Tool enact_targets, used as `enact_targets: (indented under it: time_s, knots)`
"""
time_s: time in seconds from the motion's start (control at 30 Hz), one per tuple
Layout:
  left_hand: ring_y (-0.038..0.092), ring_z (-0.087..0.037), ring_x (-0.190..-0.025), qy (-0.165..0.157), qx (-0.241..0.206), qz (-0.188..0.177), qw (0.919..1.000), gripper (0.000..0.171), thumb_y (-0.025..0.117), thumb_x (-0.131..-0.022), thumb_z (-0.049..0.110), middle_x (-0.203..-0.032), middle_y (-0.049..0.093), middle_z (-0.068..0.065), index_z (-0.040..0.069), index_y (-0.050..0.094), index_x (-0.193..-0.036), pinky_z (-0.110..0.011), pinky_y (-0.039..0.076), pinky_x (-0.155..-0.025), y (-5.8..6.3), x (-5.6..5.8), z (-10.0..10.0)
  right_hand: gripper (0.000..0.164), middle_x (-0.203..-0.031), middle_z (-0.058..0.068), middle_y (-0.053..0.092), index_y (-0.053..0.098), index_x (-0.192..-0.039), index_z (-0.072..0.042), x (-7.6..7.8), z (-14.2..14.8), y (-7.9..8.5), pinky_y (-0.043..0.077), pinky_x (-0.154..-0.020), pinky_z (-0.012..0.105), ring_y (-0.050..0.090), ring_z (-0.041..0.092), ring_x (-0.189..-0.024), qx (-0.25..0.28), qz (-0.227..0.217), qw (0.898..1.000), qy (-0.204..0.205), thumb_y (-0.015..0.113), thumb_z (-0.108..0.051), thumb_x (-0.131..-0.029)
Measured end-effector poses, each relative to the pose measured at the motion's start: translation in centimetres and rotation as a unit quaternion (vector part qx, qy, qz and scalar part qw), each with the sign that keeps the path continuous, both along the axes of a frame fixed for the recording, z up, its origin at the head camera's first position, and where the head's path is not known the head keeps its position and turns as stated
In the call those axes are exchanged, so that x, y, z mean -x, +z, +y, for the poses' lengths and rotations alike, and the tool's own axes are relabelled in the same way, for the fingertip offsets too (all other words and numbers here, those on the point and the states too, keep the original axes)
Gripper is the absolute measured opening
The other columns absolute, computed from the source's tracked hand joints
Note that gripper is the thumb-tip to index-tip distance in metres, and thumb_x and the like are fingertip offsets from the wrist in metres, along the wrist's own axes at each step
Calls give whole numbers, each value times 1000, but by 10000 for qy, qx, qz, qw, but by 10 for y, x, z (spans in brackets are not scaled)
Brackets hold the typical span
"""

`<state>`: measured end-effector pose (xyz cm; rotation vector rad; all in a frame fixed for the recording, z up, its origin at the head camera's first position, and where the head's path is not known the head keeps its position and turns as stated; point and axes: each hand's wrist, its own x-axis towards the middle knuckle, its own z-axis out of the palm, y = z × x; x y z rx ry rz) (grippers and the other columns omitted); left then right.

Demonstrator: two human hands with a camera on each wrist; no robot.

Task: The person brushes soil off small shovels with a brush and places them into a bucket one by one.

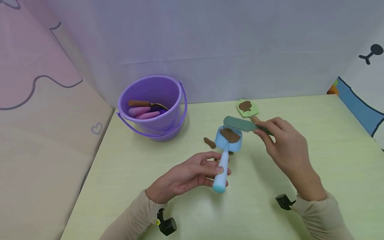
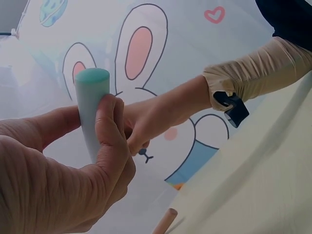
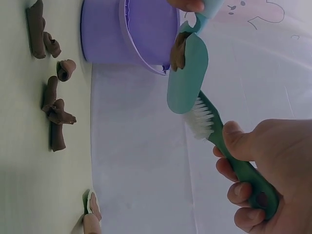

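My left hand point(image 1: 192, 175) holds a small blue dustpan point(image 1: 220, 145) by its pale handle, just above the table. Several brown clay-like pieces point(image 1: 229, 136) lie in its pan. A dark green brush point(image 3: 243, 170) with white bristles is gripped in my right hand point(image 1: 286, 146); its head is at the pan's far edge, bristles downward. In the right wrist view the bristles come close to the dustpan; whether they touch it I cannot tell. Brown rolled scraps point(image 3: 57, 112) lie on the table below, partly hidden by the dustpan in the head view.
A purple bucket point(image 1: 147, 126) stands at the back left, holding several tools with pink and brown handles. Near the back edge lies a small light-green shovel point(image 1: 254, 108) with a brown patch and a wooden handle. Patterned cloth point(image 1: 210, 50) hangs behind the table.
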<state>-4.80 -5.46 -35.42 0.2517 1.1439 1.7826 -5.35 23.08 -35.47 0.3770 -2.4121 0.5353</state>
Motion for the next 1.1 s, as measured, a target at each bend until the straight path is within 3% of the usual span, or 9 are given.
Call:
enact_targets:
  time_s: [0.2,0.3,0.4,0.53,1.1]
  knots:
    - [75,-18,-92,71,78,19,9999,46,57,-102,7,-111,72,-5,0,43,-145,-31,62,-86,2,2,-1,29,-92,6,68,77,-108,-7,1,1,-2,42,-52,29,55,14,-69,-166,-13,9995,271,88,-12,-81]
    - [75,-19,-92,130,82,27,9999,45,57,-102,7,-111,72,-6,-1,44,-144,-32,62,-85,3,2,-2,24,-92,3,68,77,-109,-8,1,3,-3,41,-53,25,53,11,-69,-134,-116,9988,452,80,-23,-90]
    - [75,-19,-92,144,85,9,9999,43,57,-103,7,-111,71,-6,0,46,-143,-32,63,-85,3,3,-2,38,-92,2,68,77,-110,-9,1,5,-4,41,-56,22,53,11,-71,-89,-147,9980,614,62,-43,-100]
    - [75,-19,-92,97,122,-15,9999,43,57,-103,9,-112,71,-5,0,46,-144,-32,62,-87,3,2,-2,59,-93,3,69,79,-108,-8,0,5,-4,43,-58,21,56,13,-72,-96,-47,9969,784,45,-56,-103]
    - [74,-17,-100,260,184,-72,9995,39,58,-102,9,-114,71,-7,-2,51,-139,-32,62,-88,-1,3,-5,60,-90,4,66,83,-102,-6,0,2,-8,38,-57,17,48,9,-69,-190,184,9910,1313,46,-54,-104]
